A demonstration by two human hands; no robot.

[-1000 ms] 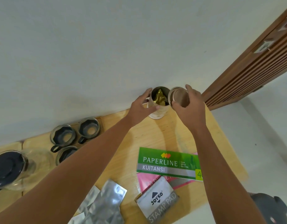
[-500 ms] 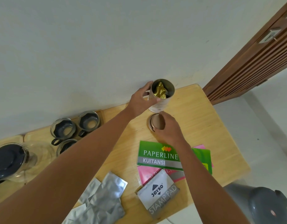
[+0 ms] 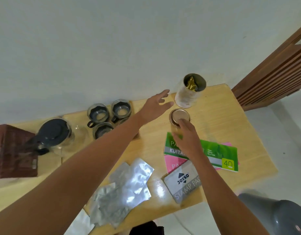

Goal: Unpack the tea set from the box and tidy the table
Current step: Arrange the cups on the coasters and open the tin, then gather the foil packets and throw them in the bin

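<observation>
An open tea tin (image 3: 190,92) with gold foil inside stands at the table's far edge by the wall. Its round lid (image 3: 177,116) lies flat on the table just in front of it. My left hand (image 3: 154,106) hovers open to the left of the tin, fingers spread, touching nothing. My right hand (image 3: 187,138) is just behind the lid, fingers loose, holding nothing. Three glass cups (image 3: 109,114) with black holders cluster at the back left. A glass teapot (image 3: 54,134) with a black lid lies beside a dark red box (image 3: 12,151).
Several silver foil packets (image 3: 126,189) lie near the table's front edge. A green receipt book (image 3: 214,153) rests on pink paper, with a stamp pad box (image 3: 183,180) in front. A grey bin (image 3: 278,216) stands on the floor at right. A wooden slatted door (image 3: 273,72) is far right.
My right hand set the lid down on the table and drew back from it. My left hand let go of the tin and opened.
</observation>
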